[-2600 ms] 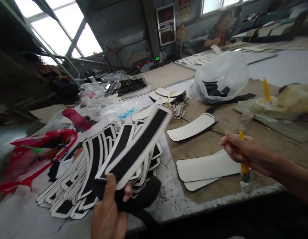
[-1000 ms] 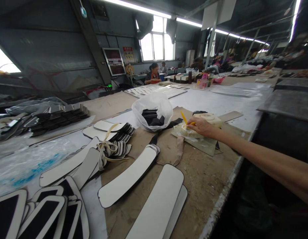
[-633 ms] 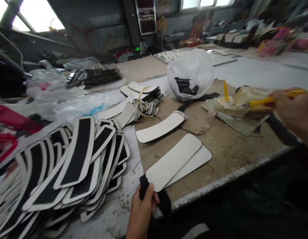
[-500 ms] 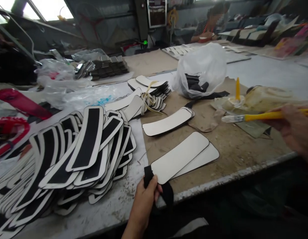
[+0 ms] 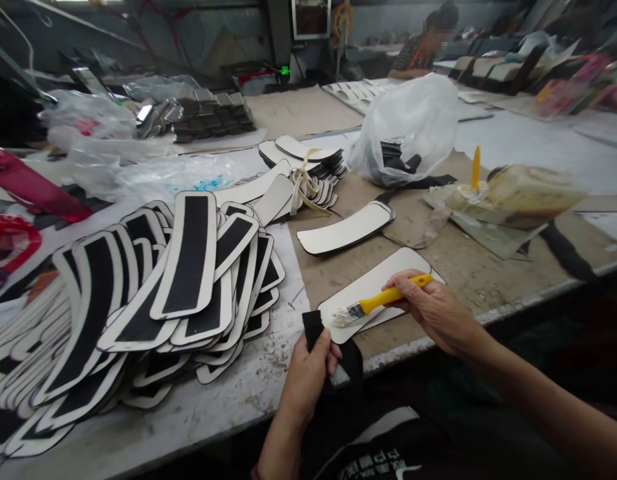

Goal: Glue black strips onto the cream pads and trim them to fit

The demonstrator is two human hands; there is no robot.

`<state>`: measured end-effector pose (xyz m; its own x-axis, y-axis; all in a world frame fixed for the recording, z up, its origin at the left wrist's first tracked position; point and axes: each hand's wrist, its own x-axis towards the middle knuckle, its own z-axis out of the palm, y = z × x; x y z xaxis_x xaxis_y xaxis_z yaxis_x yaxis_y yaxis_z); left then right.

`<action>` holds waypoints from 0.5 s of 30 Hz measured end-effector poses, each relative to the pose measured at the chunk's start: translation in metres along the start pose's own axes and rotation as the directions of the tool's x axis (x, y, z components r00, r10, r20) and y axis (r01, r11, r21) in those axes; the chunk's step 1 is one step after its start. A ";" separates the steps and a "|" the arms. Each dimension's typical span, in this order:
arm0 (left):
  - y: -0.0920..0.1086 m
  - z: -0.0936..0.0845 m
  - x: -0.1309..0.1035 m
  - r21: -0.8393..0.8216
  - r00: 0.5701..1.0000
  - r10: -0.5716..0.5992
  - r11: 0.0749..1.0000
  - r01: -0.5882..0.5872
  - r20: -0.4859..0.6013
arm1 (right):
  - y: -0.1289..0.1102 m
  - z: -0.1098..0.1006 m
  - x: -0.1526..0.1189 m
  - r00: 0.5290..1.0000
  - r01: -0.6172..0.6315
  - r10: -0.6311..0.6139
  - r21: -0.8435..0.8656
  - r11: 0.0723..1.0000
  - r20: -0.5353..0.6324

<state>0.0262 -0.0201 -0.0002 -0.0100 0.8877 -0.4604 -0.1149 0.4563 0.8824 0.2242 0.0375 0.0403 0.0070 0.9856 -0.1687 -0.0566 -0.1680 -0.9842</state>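
Yellow brush [image 5: 383, 300] on white panel [image 5: 363, 283], near edge of tabletop [image 5: 261, 390]
Right-hand grip [image 5: 428, 308] wrapped round brush, bristles [image 5: 342, 316] at panel's left end; left-hand grip [image 5: 311, 363] pinching black strap [image 5: 312, 325] there; bordered pieces [image 5: 188, 260] heaped left

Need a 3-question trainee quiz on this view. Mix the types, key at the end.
1. Which hand holds the brush?
2. True or false: the brush stands inside the clear bag.
3. What does the left hand grip?
A) red bag
B) black strap
C) scissors

Key:
1. The right hand.
2. False; its bristles are at the top white panel.
3. B.
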 end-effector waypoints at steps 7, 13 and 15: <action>0.000 0.002 0.000 0.025 0.998 0.058 0.998 -0.058 -0.025 | -0.009 -0.022 0.001 0.971 0.181 -0.235 -0.495 0.850 -0.049; -0.004 0.004 -0.001 0.065 0.993 0.099 0.993 -0.095 -0.070 | -0.017 -0.041 0.001 0.911 0.215 -0.400 -0.717 0.663 -0.097; -0.006 0.004 0.000 0.089 0.993 0.100 0.992 -0.095 -0.064 | -0.015 -0.047 0.003 0.888 0.257 -0.456 -0.754 0.605 -0.063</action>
<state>0.0309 -0.0231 -0.0051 -0.0851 0.9232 -0.3747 -0.0247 0.3740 0.9271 0.2721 0.0418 0.0520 0.0949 0.9508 0.2951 0.7204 0.1390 -0.6795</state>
